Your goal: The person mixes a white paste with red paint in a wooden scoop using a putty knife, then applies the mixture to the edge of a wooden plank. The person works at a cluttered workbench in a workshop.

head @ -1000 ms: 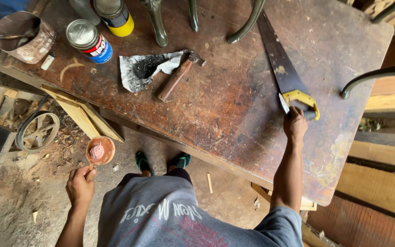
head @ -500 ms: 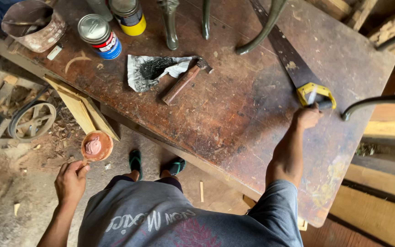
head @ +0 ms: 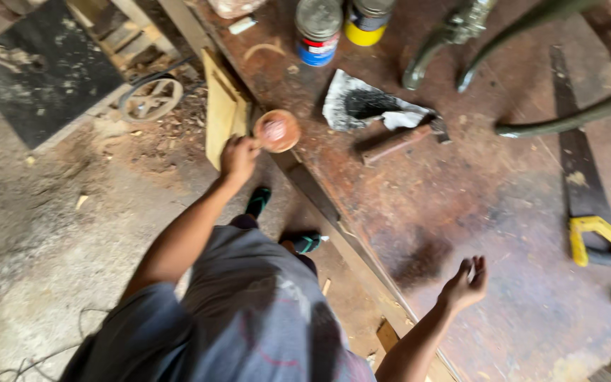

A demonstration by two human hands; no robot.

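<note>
My left hand (head: 238, 157) holds a small round reddish lid or cup (head: 276, 131) at the near edge of the worn wooden workbench (head: 475, 212). My right hand (head: 464, 284) hovers open over the bench with curled fingers and nothing in it. A hand saw with a yellow handle (head: 588, 212) lies flat on the bench to the right of that hand, apart from it. A hammer (head: 401, 141) lies beside a crumpled sheet of dark sandpaper (head: 369, 106) near the bench's middle.
Two tins (head: 318, 28) stand at the bench's far edge, by curved metal legs (head: 461, 28). A wooden board (head: 220, 113) leans on the bench's side. A small wheel (head: 151, 99) and wood scraps lie on the dusty floor at left.
My right hand has let go of the saw, which now lies on the bench, and pulled back toward me. My left hand has lifted the round lid up to the bench edge.
</note>
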